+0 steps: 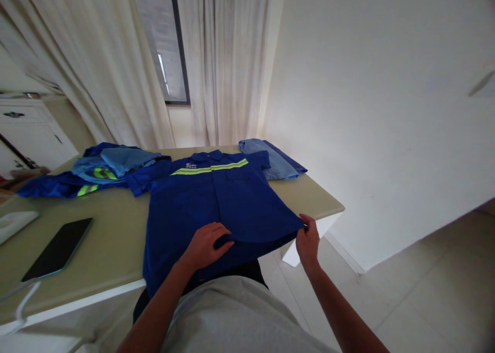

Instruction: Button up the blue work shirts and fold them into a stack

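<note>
A dark blue work shirt with a yellow-green reflective stripe lies spread, collar away from me, on a beige table. Its hem hangs over the near edge. My left hand grips the hem near its middle, fingers curled over the cloth. My right hand pinches the hem's right corner just off the table's edge.
A pile of blue garments with reflective stripes lies at the table's far left. A folded light-blue shirt sits at the far right corner. A dark tablet lies at the left, by a white cable. Curtains and a white wall stand behind.
</note>
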Action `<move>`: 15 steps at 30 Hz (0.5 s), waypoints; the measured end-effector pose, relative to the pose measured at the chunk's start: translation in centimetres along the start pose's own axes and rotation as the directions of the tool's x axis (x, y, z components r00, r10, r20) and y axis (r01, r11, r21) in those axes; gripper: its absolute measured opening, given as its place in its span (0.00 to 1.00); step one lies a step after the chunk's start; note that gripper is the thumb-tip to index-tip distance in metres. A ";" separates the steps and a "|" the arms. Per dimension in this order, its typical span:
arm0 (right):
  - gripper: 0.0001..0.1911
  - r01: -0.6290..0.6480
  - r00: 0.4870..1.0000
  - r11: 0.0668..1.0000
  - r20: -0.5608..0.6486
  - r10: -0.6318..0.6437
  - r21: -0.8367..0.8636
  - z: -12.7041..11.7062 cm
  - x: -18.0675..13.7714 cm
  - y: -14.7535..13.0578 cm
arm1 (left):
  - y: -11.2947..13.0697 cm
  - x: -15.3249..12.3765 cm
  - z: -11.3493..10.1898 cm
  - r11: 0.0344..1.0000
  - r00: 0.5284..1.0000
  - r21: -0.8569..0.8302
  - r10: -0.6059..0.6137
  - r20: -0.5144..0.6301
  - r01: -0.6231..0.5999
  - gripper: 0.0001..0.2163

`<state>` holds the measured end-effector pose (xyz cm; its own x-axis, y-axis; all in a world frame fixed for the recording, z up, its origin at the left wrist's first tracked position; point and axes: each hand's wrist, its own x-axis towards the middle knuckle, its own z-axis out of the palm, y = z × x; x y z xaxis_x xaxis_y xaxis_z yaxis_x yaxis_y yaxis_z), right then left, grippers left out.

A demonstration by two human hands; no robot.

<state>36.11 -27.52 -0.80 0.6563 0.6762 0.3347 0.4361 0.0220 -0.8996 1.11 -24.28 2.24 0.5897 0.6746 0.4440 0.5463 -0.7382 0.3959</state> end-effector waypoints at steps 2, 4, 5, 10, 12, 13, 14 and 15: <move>0.25 0.073 0.997 0.996 0.026 -0.072 -0.053 -0.6 -0.3 1.4 | 1.0 -0.6 0.2 0.996 0.995 0.069 0.058 0.076 -0.063 0.15; 0.24 0.143 0.989 0.985 0.052 -0.139 -0.094 -1.0 -0.7 2.4 | 1.7 -1.7 0.7 0.981 0.985 0.146 0.111 0.130 -0.129 0.19; 0.24 0.170 0.985 0.979 0.057 -0.164 -0.113 -1.1 -0.9 2.7 | 1.8 -2.3 1.0 0.970 0.982 0.186 0.132 0.135 -0.156 0.19; 0.22 0.323 0.944 0.926 0.000 -0.329 -0.194 -1.4 -1.9 1.9 | 1.9 -4.7 2.2 0.936 0.989 0.326 0.149 -0.023 -0.134 0.24; 0.21 0.448 0.893 0.873 0.054 -0.446 -0.191 -1.2 -2.6 0.4 | 2.3 -5.0 2.4 0.936 0.988 0.327 0.150 -0.041 -0.128 0.25; 0.20 0.510 0.860 0.845 0.122 -0.495 -0.163 -0.9 -3.0 -0.6 | 2.6 -5.0 2.4 0.939 0.988 0.318 0.150 -0.032 -0.132 0.25; 0.18 0.555 0.825 0.823 0.205 -0.526 -0.119 -0.5 -3.4 -1.7 | 3.0 -4.9 2.4 0.943 0.990 0.306 0.142 -0.017 -0.130 0.23; 0.16 0.580 0.789 0.812 0.296 -0.538 -0.070 0.1 -3.8 -2.9 | 3.3 -4.8 2.4 0.949 0.992 0.293 0.126 -0.001 -0.120 0.21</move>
<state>32.28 -30.08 0.51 0.1009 0.7399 0.6651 0.7775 0.3584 -0.5168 1.54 -29.97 -0.49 0.6534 0.5764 0.4908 0.6217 -0.7785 0.0866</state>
